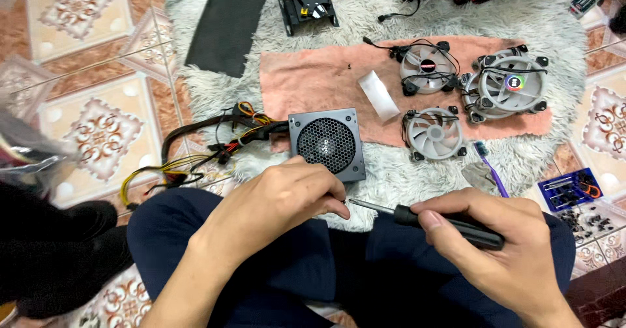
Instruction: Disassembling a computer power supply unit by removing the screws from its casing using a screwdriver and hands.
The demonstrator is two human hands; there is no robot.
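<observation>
Screwdriver (450, 225) in right hand (502, 250) grip, tip toward left hand (280, 201).

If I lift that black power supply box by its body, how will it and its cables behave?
The power supply looks like a rigid metal box, so probably stiff and fairly heavy for its size. Its cable bundle trails loosely across the rug and tiles, so it would likely flop, drag and perhaps snag. Flat sides suggest it won't roll.
</observation>
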